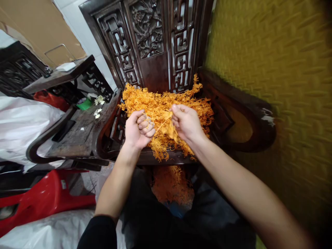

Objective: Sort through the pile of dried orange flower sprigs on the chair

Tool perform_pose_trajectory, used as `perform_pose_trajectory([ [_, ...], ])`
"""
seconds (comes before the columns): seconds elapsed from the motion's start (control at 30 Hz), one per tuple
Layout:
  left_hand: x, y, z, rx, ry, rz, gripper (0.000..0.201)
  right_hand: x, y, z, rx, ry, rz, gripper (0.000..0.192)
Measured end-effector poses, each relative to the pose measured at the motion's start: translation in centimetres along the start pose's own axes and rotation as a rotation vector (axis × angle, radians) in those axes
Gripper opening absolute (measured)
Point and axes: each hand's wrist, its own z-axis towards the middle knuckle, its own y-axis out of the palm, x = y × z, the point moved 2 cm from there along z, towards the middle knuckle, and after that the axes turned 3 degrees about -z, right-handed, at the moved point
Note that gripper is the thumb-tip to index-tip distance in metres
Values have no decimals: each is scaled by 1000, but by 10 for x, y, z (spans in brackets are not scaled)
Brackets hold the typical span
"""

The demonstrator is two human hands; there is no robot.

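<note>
Even, moderate light reaches my left hand [138, 130] and right hand [187, 122], both slightly soft. Past the front edge of the wooden seat [145, 159], my 2 legs [140, 211] sink into shadow. Beyond its right edge, the yellow patterned surface [272, 62] blurs and darkens; wide-angle distortion stretches my right forearm [233, 169].
</note>
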Motion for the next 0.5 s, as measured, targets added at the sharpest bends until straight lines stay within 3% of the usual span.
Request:
perform_pose_trajectory([
  [0.13, 16, -10, -6, 29, 34, -11, 46, -30, -52, 28, 154, -58, 60, 36],
  [0.2, 22, -15, -7, 34, 70, -20, 46, -34, -65, 34, 115, 9, 87, 32],
  [0.33, 23, -18, -4, 44, 70, -14, 46, -20, -45, 18, -102, 36, -15, 17],
  [0.5, 16, -14, -1, 30, 67, 8, 45, -10, -3, -12, -427, 29, -92, 34],
])
